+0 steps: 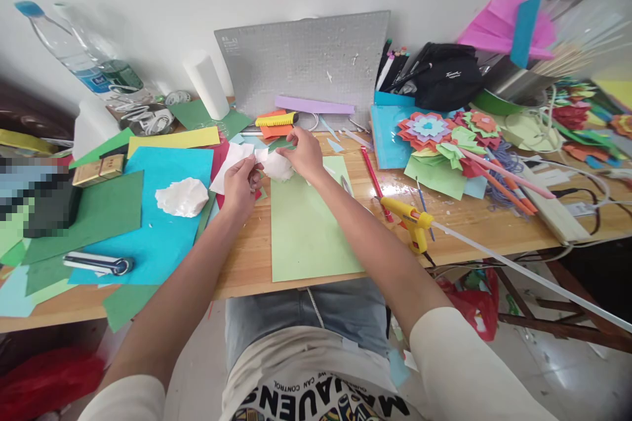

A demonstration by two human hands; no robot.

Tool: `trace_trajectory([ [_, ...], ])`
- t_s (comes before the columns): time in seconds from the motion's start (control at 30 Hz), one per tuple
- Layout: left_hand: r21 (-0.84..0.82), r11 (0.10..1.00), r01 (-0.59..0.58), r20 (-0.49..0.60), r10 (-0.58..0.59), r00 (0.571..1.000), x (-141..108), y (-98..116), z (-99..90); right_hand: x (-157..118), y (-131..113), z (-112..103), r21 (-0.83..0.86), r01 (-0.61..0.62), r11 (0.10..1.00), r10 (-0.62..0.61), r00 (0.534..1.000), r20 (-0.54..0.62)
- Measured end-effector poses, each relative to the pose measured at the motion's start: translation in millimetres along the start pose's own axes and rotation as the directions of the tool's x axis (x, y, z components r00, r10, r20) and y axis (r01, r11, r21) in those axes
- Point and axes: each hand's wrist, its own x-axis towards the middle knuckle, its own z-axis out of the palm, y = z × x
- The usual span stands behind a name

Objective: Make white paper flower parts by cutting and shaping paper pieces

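Note:
Near the middle of the table, my left hand [240,185] pinches a piece of thin white paper [261,156]. Close on its right, my right hand [302,152] has its fingertips on a crumpled white wad [277,167], thumb and finger together. More white paper [232,168] lies behind and left of my left hand, over red paper. A light green sheet [311,230] lies flat under my right forearm. Another crumpled white wad [182,197] rests on the blue sheet [162,243] to the left.
A yellow glue gun [412,220] and red pen [376,181] lie right of my right arm. A stapler [99,263] sits at front left. Behind stand a grey cutting mat [306,66], a white roll [207,87] and bottles [74,46]. Paper flowers [427,131] are at right.

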Motion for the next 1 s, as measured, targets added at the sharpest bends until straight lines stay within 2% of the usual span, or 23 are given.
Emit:
trace_trajectory([
  [0.13,-0.003,1.000,0.011,0.006,-0.011,1.000,-1,-1,0.9,6,-1,-2,0.081,-0.037,0.996,0.034,0.998,0.044],
  [0.23,-0.001,1.000,0.023,0.012,-0.023,1.000,-4,-1,2.5,-1,-13,-13,0.298,-0.124,0.946,0.109,0.992,0.067],
  [0.27,-0.004,1.000,0.031,0.017,-0.031,0.999,-6,-1,3.3,-7,-19,-18,0.385,-0.175,0.906,0.143,0.983,0.112],
  [0.33,-0.005,0.999,0.044,0.033,-0.044,0.998,-9,-1,5.6,-22,-29,-30,0.506,-0.290,0.812,0.169,0.947,0.273],
  [0.43,0.022,0.998,0.055,0.084,-0.057,0.995,-14,-3,9.6,-45,-37,-42,0.577,-0.378,0.724,0.174,0.910,0.377],
  [0.67,0.121,0.985,0.126,0.134,-0.142,0.981,-22,-9,14.9,-63,-26,-45,0.633,-0.452,0.628,0.309,0.892,0.331],
  [0.83,0.331,0.943,-0.047,0.194,-0.019,0.981,-27,-10,16.4,-70,-20,-44,0.625,-0.389,0.677,0.271,0.921,0.281],
  [1.0,0.367,0.924,-0.108,0.165,0.049,0.985,-27,-12,16.1,-77,-14,-37,0.604,-0.344,0.719,0.253,0.939,0.233],
])
